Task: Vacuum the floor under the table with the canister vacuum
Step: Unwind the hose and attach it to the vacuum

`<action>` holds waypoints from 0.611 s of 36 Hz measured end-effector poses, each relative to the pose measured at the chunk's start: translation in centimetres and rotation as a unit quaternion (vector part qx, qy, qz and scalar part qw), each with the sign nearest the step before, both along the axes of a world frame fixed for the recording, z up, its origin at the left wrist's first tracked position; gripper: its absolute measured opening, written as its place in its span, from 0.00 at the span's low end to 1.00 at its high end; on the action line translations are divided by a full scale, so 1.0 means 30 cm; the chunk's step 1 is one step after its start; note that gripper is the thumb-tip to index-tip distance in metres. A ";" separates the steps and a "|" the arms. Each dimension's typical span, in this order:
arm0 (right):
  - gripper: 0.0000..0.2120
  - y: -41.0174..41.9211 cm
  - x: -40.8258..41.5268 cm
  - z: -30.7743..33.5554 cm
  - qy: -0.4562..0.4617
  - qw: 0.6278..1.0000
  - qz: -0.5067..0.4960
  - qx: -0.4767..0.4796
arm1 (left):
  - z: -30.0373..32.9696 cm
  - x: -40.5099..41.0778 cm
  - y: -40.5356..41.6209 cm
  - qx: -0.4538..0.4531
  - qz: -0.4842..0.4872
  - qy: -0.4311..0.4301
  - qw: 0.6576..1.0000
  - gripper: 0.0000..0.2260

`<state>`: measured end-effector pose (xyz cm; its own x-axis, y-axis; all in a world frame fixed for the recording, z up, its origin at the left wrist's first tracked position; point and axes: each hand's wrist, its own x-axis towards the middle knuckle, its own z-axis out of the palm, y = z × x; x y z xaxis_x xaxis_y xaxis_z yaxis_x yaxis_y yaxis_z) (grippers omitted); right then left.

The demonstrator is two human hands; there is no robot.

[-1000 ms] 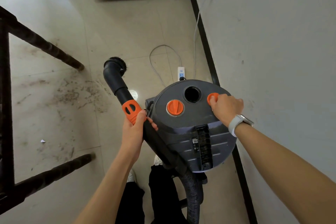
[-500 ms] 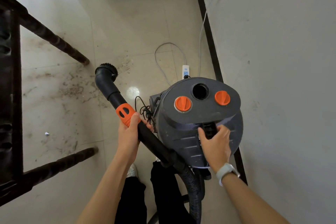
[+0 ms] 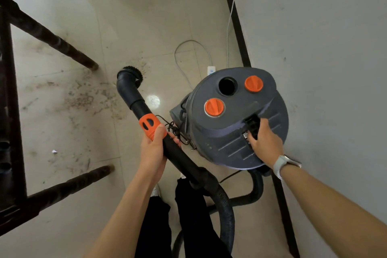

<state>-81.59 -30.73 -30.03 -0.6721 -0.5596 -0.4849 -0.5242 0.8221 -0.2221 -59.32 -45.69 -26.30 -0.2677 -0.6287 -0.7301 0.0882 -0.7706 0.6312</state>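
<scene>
Since half a second ago I see the round dark-grey plastic canister vacuum (image 3: 236,119) has swung, so its two ribbed orange knobs (image 3: 214,107) now line up on a slant instead of side by side, and more of the black ribbed hose (image 3: 227,205) curls out behind it. My right hand (image 3: 265,139) stays wrapped on the black carry handle (image 3: 253,125) on the canister's lid, a white-strapped watch (image 3: 281,164) on that wrist. My left hand (image 3: 152,148) keeps a closed grip around the smooth black wand tube (image 3: 138,102), just below its orange perforated collar (image 3: 149,124); the wand ends in a bent elbow with a round bristled brush head (image 3: 133,71) pointing at the floor. The canister stands close by the pale grey wall (image 3: 324,69), which has a black skirting strip. The floor is glossy cream tile (image 3: 146,16), strewn with brown crumbs and dust (image 3: 83,96) between the dark carved wooden table legs (image 3: 56,43) on my left. A white cord and power strip (image 3: 211,69) lie just beyond the canister.
</scene>
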 end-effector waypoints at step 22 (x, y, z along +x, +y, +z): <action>0.29 0.083 -0.177 0.042 0.025 0.982 -0.166 -0.089 | 0.000 -0.028 0.028 0.101 0.056 0.037 0.993 0.05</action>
<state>-86.91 -28.24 -28.76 -0.8523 -0.3781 -0.3614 -0.2469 0.9000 -0.3592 -60.17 -44.87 -26.30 -0.2622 -0.5004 -0.8252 0.2206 -0.8635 0.4535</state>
